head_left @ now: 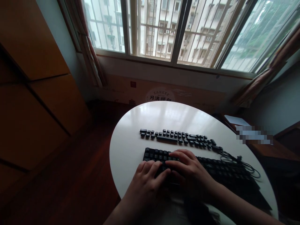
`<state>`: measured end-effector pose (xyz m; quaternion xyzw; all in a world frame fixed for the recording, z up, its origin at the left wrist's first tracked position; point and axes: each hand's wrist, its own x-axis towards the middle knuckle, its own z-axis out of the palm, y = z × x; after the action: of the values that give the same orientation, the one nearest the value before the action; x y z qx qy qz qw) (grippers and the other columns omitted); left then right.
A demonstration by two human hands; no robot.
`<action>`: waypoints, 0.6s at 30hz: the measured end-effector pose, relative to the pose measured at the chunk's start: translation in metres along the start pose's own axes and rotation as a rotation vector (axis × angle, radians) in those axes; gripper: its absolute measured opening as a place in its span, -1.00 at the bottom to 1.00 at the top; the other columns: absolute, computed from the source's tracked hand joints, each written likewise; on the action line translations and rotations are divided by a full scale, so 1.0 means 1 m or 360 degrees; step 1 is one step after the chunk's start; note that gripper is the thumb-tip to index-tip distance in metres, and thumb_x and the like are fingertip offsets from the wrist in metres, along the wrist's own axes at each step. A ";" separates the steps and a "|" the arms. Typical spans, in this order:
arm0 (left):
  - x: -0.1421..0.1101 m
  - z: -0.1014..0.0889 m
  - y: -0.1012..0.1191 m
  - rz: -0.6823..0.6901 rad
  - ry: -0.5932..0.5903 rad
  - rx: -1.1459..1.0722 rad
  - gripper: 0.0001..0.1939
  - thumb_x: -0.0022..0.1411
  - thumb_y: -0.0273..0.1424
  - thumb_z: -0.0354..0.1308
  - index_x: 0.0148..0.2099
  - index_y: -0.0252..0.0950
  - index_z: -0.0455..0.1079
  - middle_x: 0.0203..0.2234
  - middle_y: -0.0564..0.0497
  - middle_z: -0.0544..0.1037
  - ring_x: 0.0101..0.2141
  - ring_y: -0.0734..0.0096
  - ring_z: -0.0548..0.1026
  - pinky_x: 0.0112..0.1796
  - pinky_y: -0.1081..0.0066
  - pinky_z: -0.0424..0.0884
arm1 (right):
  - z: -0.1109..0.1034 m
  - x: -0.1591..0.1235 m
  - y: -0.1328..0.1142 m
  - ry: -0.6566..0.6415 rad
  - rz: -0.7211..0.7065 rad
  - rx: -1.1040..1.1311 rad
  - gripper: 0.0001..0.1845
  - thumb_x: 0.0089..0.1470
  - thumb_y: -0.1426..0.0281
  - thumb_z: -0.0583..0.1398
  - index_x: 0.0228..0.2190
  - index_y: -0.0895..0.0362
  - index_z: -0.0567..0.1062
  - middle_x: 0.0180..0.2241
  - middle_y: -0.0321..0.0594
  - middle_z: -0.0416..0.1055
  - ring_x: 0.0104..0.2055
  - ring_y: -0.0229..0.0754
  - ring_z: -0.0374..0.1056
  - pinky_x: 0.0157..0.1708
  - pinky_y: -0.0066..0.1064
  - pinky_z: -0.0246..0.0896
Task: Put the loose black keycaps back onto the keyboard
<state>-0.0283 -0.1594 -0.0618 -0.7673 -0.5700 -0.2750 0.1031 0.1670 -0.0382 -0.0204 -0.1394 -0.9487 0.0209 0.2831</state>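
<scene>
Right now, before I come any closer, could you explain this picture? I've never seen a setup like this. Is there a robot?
No machine shows here: these are a person's bare left hand and right hand. The single picture comes from a camera worn on that person's head, looking forward and down, with a barred window ahead.

On the rounded white table is a black keyboard. Beyond it lie loose black keycaps in rough rows, including one long bar; a bundled black cable lies to the right.

Both hands meet at the keyboard, fingers on or just over its keys. Whether they pinch a key, I cannot tell.
</scene>
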 end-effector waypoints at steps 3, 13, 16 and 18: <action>0.001 0.004 0.006 -0.0009 0.0067 0.0016 -0.59 0.35 -0.14 0.20 0.17 -0.14 0.44 0.03 -0.10 0.48 -0.02 0.06 0.40 0.05 0.05 0.26 | -0.015 0.012 0.014 0.0129 -0.0148 -0.0120 -0.71 0.16 0.53 0.20 -0.13 0.00 0.58 0.11 -0.11 0.44 0.21 0.07 0.26 0.19 0.07 0.19; 0.002 0.004 0.007 -0.0033 0.0117 0.0054 -0.63 0.37 -0.08 0.14 0.11 -0.10 0.47 0.05 -0.06 0.49 0.06 0.11 0.38 0.18 0.05 0.11 | 0.021 0.093 0.117 -0.0200 0.0432 -0.0081 -0.86 0.12 0.43 0.29 -0.28 0.00 0.67 -0.01 -0.15 0.55 0.15 0.09 0.36 0.14 0.07 0.26; 0.000 0.004 0.005 -0.0001 0.0163 0.0098 -0.59 0.38 -0.07 0.11 0.17 -0.09 0.45 0.14 -0.09 0.44 0.11 0.10 0.35 0.20 0.07 0.09 | 0.037 0.106 0.134 -0.0301 0.0486 -0.0083 -0.85 0.11 0.39 0.30 -0.27 0.00 0.68 -0.01 -0.12 0.55 0.10 0.07 0.40 0.12 0.03 0.28; -0.002 0.005 0.004 0.0028 0.0173 0.0124 -0.57 0.37 -0.07 0.11 0.19 -0.10 0.44 0.17 -0.10 0.42 0.13 0.08 0.33 0.21 0.07 0.09 | 0.043 0.110 0.138 -0.0376 0.0522 -0.0085 -0.84 0.10 0.37 0.29 -0.26 -0.02 0.68 0.00 -0.13 0.54 0.10 0.08 0.40 0.13 0.01 0.27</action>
<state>-0.0231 -0.1600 -0.0662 -0.7516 -0.5672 -0.2929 0.1661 0.0904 0.1263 -0.0147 -0.2961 -0.9401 0.0579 0.1588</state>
